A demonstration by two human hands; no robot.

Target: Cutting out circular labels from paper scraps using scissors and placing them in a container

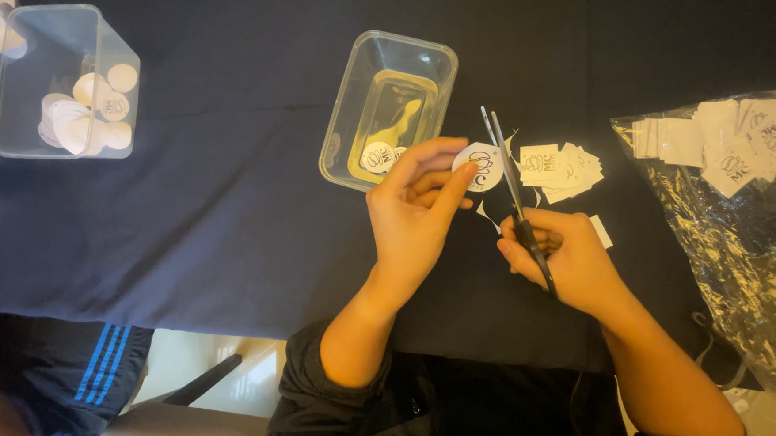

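- Your left hand point(420, 206) holds a round white paper disc point(479, 166) pinched between thumb and fingertips, its grip closed on the disc's left edge, above the dark cloth of the table point(229, 218).
- Your right hand point(563, 254) is wrapped around the handles of a pair of scissors point(513, 198); the grip is closed on them, and the narrowly parted blades point up and away from you, lying just beside the disc's right edge.
- A small heap of square printed paper pieces point(560, 169) lies just right of the blades, with a few white offcuts around it.
- A clear plastic tub point(356, 154) stands just left of the disc, with a couple of cut discs inside.
- A second clear tub point(24, 75), holding many discs, sits well apart at the far left.
- A crinkled clear plastic bag point(740, 263) with more square pieces lies at the right.
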